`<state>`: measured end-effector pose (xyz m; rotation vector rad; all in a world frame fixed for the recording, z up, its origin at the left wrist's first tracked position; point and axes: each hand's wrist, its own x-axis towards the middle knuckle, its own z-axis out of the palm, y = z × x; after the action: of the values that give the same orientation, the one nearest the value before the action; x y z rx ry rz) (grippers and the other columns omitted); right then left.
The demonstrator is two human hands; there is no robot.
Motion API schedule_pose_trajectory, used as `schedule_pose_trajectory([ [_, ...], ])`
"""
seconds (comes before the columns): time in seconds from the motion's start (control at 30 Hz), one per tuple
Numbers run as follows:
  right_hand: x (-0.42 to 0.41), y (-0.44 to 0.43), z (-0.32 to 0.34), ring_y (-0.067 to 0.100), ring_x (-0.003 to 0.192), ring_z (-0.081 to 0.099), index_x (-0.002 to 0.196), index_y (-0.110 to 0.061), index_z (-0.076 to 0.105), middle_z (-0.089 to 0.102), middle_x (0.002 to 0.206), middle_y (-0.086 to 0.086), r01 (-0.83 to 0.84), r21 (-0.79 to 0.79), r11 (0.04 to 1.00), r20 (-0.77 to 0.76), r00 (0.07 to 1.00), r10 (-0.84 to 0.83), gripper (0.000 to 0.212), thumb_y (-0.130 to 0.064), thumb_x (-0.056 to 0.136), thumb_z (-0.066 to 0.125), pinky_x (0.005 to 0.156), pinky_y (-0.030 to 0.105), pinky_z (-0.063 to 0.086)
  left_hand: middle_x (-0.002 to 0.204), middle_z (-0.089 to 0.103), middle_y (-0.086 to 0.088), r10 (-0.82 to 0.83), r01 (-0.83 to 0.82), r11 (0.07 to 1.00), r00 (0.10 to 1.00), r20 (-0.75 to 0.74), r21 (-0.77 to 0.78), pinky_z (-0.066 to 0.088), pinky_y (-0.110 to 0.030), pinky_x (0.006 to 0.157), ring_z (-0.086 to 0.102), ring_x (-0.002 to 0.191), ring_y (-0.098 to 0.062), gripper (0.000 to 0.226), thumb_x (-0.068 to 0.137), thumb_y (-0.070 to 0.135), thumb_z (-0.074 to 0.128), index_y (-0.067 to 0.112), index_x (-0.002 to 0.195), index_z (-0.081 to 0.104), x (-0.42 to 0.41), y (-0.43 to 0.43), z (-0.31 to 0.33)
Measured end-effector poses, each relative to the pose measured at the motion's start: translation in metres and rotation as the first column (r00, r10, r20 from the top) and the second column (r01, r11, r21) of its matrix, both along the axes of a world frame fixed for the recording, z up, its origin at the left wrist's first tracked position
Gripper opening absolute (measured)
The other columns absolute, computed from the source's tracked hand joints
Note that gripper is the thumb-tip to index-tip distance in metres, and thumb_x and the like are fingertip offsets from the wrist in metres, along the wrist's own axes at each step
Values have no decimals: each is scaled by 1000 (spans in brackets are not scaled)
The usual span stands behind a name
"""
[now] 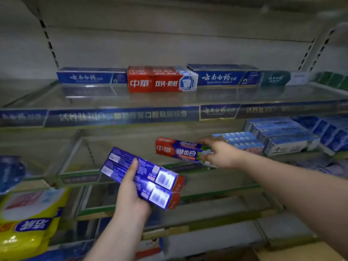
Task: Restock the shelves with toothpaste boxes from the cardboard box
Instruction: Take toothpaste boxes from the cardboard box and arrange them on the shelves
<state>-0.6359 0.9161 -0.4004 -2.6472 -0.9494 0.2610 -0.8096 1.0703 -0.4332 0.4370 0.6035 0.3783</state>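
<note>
Pinching a red-and-purple cardboard toothpaste box [177, 150] in the right hand [221, 154] over the glass shelf [116, 147] toward its right end, gripping two more purple boxes [150, 178] in the left hand [131, 194], seemingly leaving most shelving unfilled.

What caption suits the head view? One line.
Right hand holds a red-and-blue toothpaste box at the shelf; left hand grips two blue boxes.

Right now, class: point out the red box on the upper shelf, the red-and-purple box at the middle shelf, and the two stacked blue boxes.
red box [162, 81]: head view, middle of its front face.
red-and-purple box [185, 152]: head view, purple part of its front face.
two blue boxes [148, 168]: head view, upper box's printed panel.
</note>
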Motion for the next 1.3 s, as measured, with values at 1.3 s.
schedule_pose_trajectory([
  [1.3, 95, 29, -24, 22, 119, 51, 143, -26, 39, 52, 137, 5, -62, -18, 998, 120, 991, 64, 53, -6, 95, 50, 84, 23, 38, 74, 74, -3, 150, -137, 974, 987, -60, 180, 53, -46, 76, 71, 71, -25, 22, 78, 30, 71, 22, 95, 59, 8, -15, -43],
])
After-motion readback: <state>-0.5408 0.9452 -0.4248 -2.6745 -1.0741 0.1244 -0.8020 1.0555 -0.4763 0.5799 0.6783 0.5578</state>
